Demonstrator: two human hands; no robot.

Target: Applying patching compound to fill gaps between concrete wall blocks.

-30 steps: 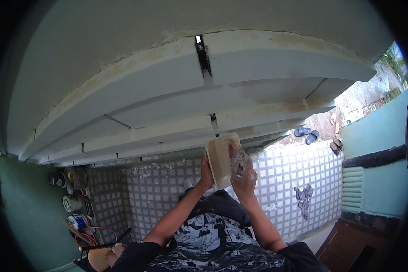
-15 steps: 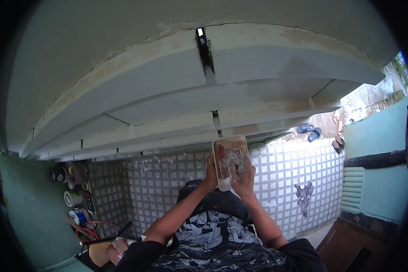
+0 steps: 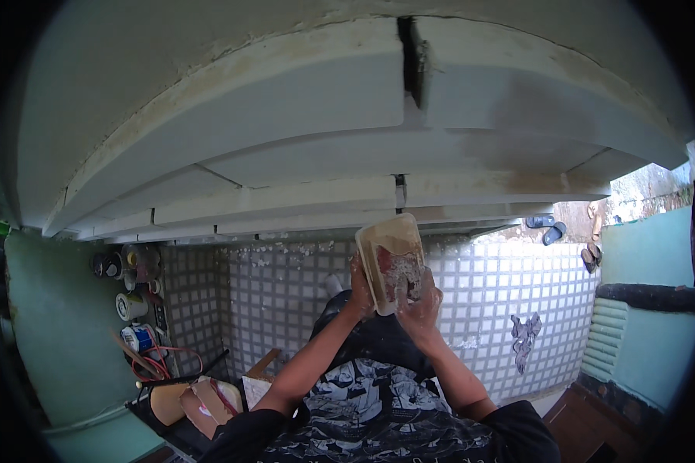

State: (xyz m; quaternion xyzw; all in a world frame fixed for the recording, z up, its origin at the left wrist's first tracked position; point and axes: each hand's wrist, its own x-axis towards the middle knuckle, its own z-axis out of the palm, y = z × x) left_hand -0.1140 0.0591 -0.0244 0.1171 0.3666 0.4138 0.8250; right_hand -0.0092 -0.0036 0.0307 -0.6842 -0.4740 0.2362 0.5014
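A shallow rectangular tub [image 3: 392, 231] with a pale rim is held in front of my torso, tilted a little. Whitish, wet-looking paste [image 3: 401, 268] covers part of its reddish inside. My left hand [image 3: 361, 287] is closed around the tub's left side, its far fingers hidden beneath. At the near right corner, my right hand [image 3: 420, 303] reaches over the rim, its fingers bent into the paste and smeared white. Whether those fingers pinch a lump cannot be made out. Just beyond the tub rises a stack of pale ledges [image 3: 286, 158] with dark gaps at the joints.
Paint buckets [image 3: 131, 307] and a red cord [image 3: 179, 363] lie along the left wall. Cardboard [image 3: 206, 405] rests at lower left. The tiled floor [image 3: 471, 293] carries white crumbs and a crumpled rag [image 3: 525, 339]. Dark slippers [image 3: 552, 231] lie at the far right.
My view has shifted, so the ledges and their gap sit farther right and higher. The tub leans more to the left. My right fingers have moved slightly within the paste.
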